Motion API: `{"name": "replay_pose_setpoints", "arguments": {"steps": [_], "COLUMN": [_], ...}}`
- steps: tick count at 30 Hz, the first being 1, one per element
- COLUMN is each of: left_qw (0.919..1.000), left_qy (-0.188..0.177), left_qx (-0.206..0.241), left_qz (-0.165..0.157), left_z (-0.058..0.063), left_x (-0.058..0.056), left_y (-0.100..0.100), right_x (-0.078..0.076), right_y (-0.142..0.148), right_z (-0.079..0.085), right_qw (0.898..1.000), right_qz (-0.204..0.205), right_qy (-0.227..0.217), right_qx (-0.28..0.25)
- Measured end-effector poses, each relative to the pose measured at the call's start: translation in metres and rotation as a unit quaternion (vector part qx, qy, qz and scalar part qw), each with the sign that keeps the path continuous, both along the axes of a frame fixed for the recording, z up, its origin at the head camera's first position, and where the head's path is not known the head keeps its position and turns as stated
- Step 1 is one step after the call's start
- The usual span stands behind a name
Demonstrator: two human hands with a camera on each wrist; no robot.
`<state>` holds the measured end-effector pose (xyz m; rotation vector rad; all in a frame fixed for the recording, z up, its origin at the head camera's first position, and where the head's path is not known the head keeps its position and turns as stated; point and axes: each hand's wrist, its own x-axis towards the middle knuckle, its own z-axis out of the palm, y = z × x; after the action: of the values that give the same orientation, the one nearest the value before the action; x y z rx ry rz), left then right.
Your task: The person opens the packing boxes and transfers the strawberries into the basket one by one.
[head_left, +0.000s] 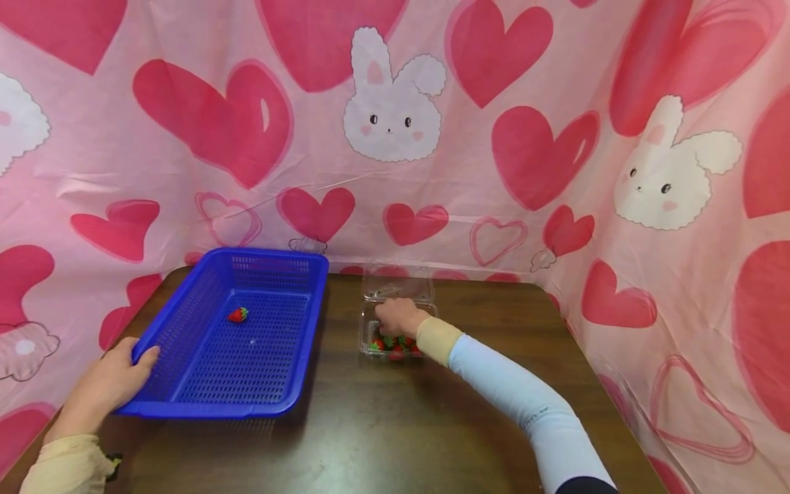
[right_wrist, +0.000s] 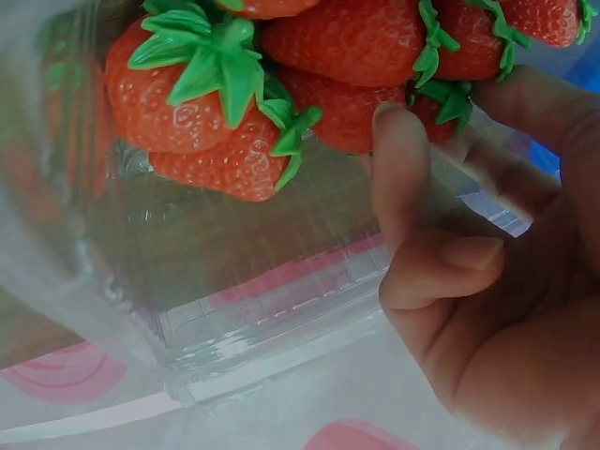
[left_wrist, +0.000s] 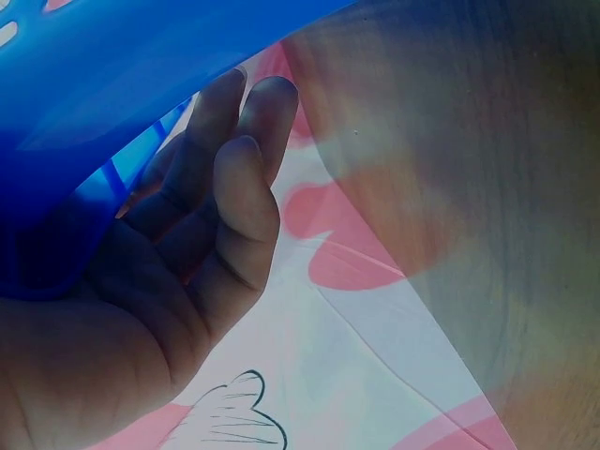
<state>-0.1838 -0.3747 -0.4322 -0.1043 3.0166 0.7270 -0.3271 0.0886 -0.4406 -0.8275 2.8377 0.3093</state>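
On the left, my left hand (head_left: pixel 110 381) grips the near-left rim of a blue plastic basket (head_left: pixel 228 410), thumb over the edge. The left wrist view shows its curled fingers (left_wrist: pixel 246 216) beside the blue wall (left_wrist: pixel 122 94). One red strawberry (head_left: pixel 237 315) with green leaves lies in the basket. My right hand (head_left: pixel 400 318) reaches into a clear plastic clamshell box (head_left: pixel 363 329) holding several strawberries (head_left: pixel 397 353). In the right wrist view, its fingertips touch a strawberry (right_wrist: pixel 342 112) among the cluster, with fingers on two sides; part of the grasp is hidden.
The box's clear lid (head_left: pixel 398 281) stands raised at the back. Brown tabletop (head_left: pixel 370 432) lies under both containers. A pink cloth (head_left: pixel 395 178) with hearts and rabbits hangs behind and at both sides.
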Motion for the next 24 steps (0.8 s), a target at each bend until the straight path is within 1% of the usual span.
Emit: {"name": "replay_pose_setpoints", "arguments": {"steps": [5,12,15,21,24], "left_qw": [0.9999,1.0,1.0,1.0,1.0], "left_qy": [-0.011,-0.002,-0.003,-0.003,-0.004], "left_qx": [0.001,0.0,0.001,0.006,0.008], "left_qz": [-0.004,-0.004,-0.005,-0.004,-0.004], "left_z": [0.004,0.003,0.004,0.001,0.0], "left_x": [0.003,0.003,0.003,0.002,0.001], "left_y": [0.002,0.003,0.004,0.002,0.0], "right_x": [0.002,0.005,0.006,0.009,0.01], "right_y": [-0.001,0.0,0.0,0.001,0.002], "right_z": [0.001,0.002,0.005,0.019,0.029], "right_qw": [1.0,1.0,1.0,0.998,0.996], "right_qz": [-0.001,0.012,0.013,0.014,0.025], "right_qy": [-0.004,0.004,0.005,0.011,0.029], "right_qx": [-0.005,-0.011,-0.017,-0.054,-0.076]}}
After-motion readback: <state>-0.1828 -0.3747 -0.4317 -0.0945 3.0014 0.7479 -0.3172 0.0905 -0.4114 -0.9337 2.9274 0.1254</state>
